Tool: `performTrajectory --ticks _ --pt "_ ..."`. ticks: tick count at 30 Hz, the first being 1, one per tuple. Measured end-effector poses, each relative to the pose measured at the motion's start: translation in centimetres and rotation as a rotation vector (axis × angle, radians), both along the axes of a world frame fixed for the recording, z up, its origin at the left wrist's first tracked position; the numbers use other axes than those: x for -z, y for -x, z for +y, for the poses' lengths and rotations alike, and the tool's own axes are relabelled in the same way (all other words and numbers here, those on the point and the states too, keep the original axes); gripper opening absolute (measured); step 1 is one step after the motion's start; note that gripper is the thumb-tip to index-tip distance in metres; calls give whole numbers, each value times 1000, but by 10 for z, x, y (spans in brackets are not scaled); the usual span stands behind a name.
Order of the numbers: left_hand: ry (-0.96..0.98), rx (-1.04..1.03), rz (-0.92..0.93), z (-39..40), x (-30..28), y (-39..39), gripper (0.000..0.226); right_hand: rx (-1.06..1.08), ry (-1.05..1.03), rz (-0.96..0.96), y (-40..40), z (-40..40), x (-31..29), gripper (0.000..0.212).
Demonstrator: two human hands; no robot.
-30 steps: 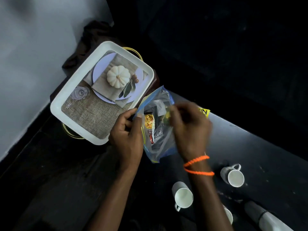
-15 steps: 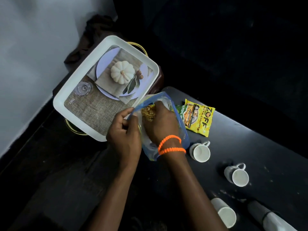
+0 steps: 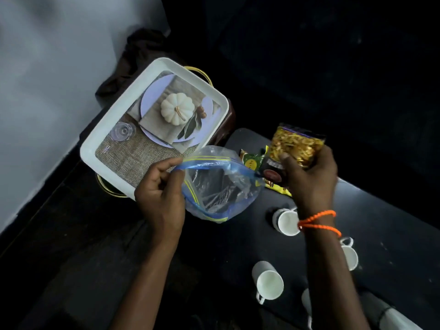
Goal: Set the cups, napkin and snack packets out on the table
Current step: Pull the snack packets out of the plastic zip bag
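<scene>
My left hand point(image 3: 160, 194) pinches the rim of a clear zip bag point(image 3: 215, 186) with a blue and yellow seal; the bag hangs open and looks empty. My right hand point(image 3: 309, 177) holds a snack packet point(image 3: 295, 148) of yellow crisps above the black table point(image 3: 381, 222). Under that packet a yellow and green packet point(image 3: 251, 160) lies on the table, mostly hidden. Three white cups stand on the table: one point(image 3: 287, 221) by my right wrist, one point(image 3: 269, 282) nearer me, one point(image 3: 350, 256) partly behind my forearm. No napkin shows.
A white tray point(image 3: 95, 148) printed with a pumpkin picture rests on a gold-rimmed stand left of the table, beside the grey wall. A dark cloth point(image 3: 140, 44) lies behind it. A grey cylinder point(image 3: 392, 315) sits at the bottom right. The floor is dark.
My right hand has come out of the bag with the crisp packet and lifted it to the right over the table. The bag now hangs slack and empty from my left hand.
</scene>
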State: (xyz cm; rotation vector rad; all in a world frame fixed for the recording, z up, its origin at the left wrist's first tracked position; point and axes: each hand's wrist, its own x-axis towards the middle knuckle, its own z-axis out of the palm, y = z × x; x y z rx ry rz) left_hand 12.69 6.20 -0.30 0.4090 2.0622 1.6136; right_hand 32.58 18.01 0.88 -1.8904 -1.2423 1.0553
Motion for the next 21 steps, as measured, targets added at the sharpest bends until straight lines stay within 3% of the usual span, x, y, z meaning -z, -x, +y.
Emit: performTrajectory --ticks 2,5,7,11,16,19,21 --pt "-10 -8 11 -6 -2 2 24 -35 50 -20 3 -2 25 40" --pt "-65 -44 46 -13 -7 11 27 122 103 114 0 1 50 41" --pt "-103 -101 32 -16 -9 19 27 178 55 64 -5 1 58 39" --pt "-172 -196 -41 -17 -10 31 34 -155 81 65 9 -12 74 34" --pt "-205 -184 -110 -10 -12 25 40 -382 57 -309 27 -32 103 49" --pt "-158 -170 -127 -9 -10 26 36 -335 -19 -529 24 -40 101 52" --pt "-104 -148 -154 -9 -8 26 37 -233 -94 -570 18 -44 92 56"
